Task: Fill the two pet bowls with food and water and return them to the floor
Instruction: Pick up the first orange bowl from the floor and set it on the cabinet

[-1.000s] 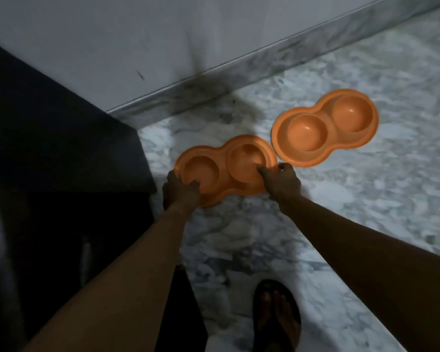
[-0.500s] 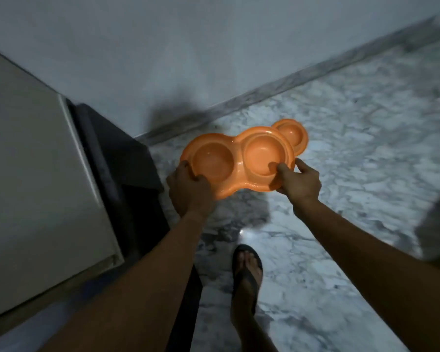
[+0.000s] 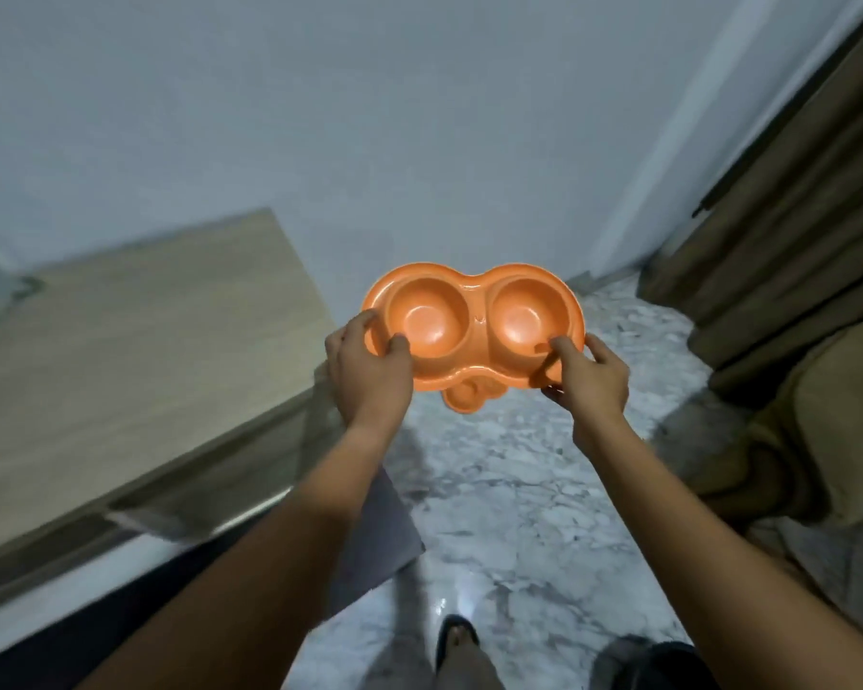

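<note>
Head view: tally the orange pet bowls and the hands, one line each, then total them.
Orange pet bowls: 2, the held bowl and a second bowl showing below its edge.
Hands: 2, the left hand and the right hand, both gripping the held bowl.
Total: 4.

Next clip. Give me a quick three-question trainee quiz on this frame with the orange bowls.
1. True or false: the held bowl contains food.
2. Of the left hand and right hand, which grips the held bowl? A) left only B) right only C) both
3. Fill in: a second bowl peeks out from ___ the held one.

Key: 1 false, it is empty; 2 C; 3 under.
</note>
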A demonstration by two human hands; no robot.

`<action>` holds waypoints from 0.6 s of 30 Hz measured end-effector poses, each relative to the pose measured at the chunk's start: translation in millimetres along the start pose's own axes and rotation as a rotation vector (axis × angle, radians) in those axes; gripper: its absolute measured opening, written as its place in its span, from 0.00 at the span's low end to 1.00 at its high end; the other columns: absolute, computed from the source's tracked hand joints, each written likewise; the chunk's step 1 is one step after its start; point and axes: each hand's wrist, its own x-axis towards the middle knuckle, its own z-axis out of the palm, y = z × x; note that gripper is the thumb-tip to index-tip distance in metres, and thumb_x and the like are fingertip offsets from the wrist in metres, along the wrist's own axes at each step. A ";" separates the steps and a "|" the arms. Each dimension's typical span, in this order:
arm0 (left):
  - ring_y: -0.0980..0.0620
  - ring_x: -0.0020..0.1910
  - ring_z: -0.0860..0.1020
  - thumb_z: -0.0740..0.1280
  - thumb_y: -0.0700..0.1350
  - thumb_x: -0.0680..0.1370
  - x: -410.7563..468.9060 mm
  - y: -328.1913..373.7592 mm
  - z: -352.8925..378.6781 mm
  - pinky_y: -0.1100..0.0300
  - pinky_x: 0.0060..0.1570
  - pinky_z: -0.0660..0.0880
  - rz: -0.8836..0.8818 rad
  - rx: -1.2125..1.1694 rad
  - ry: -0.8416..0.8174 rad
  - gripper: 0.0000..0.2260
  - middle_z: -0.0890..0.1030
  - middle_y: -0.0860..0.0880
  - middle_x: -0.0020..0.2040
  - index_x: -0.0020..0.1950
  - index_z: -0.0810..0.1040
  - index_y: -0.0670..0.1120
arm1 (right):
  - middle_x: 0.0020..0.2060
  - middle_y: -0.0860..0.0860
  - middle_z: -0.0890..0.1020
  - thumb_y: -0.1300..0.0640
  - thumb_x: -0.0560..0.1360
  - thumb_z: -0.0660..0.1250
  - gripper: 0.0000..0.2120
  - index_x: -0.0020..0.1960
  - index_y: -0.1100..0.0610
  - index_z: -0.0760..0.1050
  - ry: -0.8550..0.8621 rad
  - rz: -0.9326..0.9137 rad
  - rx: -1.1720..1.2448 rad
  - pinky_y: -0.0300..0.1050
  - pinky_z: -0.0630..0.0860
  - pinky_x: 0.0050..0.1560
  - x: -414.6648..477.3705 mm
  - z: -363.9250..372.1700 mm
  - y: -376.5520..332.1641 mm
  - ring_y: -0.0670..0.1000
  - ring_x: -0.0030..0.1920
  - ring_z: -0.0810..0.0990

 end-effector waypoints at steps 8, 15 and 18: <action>0.49 0.59 0.76 0.71 0.49 0.73 -16.8 -23.7 -254.0 0.60 0.56 0.69 -0.043 0.024 0.258 0.16 0.76 0.50 0.61 0.61 0.79 0.53 | 0.58 0.57 0.82 0.43 0.72 0.76 0.35 0.75 0.51 0.71 -0.404 -0.087 -0.030 0.53 0.85 0.44 -182.2 109.5 -13.8 0.60 0.50 0.86; 0.47 0.60 0.77 0.71 0.49 0.74 -35.8 -120.7 -455.9 0.57 0.51 0.71 -0.208 0.028 0.486 0.16 0.78 0.50 0.62 0.61 0.80 0.52 | 0.56 0.58 0.84 0.39 0.69 0.77 0.38 0.74 0.52 0.72 -0.700 -0.118 -0.178 0.53 0.86 0.41 -351.7 236.5 33.5 0.59 0.50 0.86; 0.45 0.59 0.78 0.71 0.48 0.74 -20.5 -161.9 -524.9 0.56 0.50 0.72 -0.232 0.028 0.504 0.17 0.79 0.48 0.62 0.63 0.79 0.50 | 0.55 0.57 0.85 0.40 0.71 0.76 0.33 0.71 0.53 0.75 -0.731 -0.177 -0.252 0.57 0.86 0.47 -408.5 293.5 45.2 0.59 0.50 0.86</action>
